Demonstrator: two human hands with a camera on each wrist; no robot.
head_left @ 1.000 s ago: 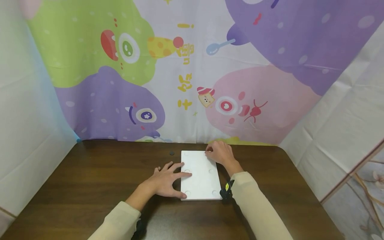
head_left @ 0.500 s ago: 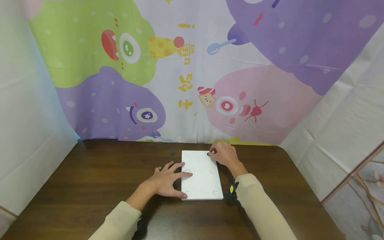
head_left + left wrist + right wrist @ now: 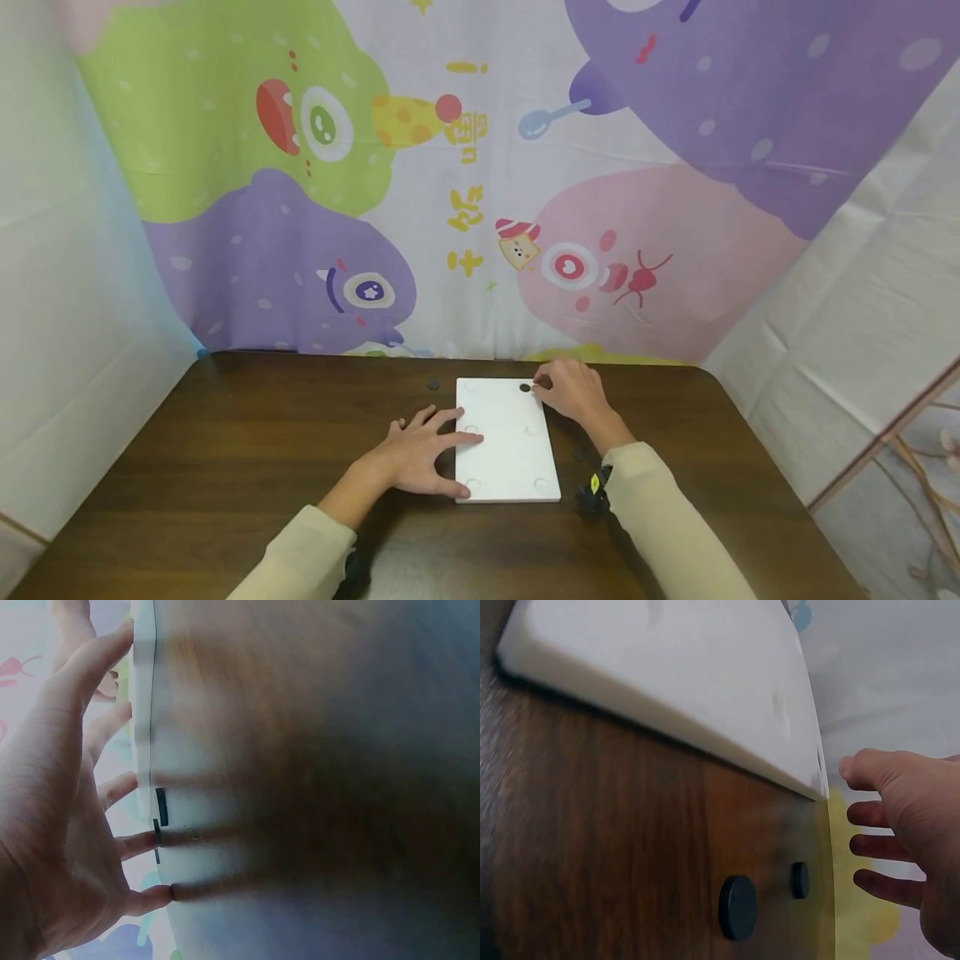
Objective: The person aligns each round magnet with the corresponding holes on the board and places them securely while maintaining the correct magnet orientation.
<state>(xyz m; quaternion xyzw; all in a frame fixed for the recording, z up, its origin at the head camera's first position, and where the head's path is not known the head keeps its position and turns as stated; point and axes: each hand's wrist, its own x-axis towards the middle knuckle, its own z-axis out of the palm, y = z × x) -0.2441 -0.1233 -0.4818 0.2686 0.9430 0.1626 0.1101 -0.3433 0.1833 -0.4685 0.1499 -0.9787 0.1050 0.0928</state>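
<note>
A white rectangular board [image 3: 506,462] with shallow round recesses lies on the table. My left hand [image 3: 416,454] is spread at its left edge, some fingertips resting on the board; the left wrist view shows this hand [image 3: 67,825] from the thumb side. At the board's far right corner sits a small black disc [image 3: 525,387]; whether it lies flush in a recess I cannot tell. Just to the right of that disc is my right hand [image 3: 573,390], fingers loosely bent. In the right wrist view nothing shows between the thumb and fingers of this hand [image 3: 907,810].
On the brown table [image 3: 262,450], another black disc [image 3: 433,384] lies left of the board's far end. Two more black discs, a nearer one [image 3: 738,907] and a farther one [image 3: 800,880], lie right of the board. A cartoon-printed curtain [image 3: 465,317] stands behind the table.
My right hand has moved a little right and let go of the black disc, which now shows at the board's far right corner. The left hand has stayed in place.
</note>
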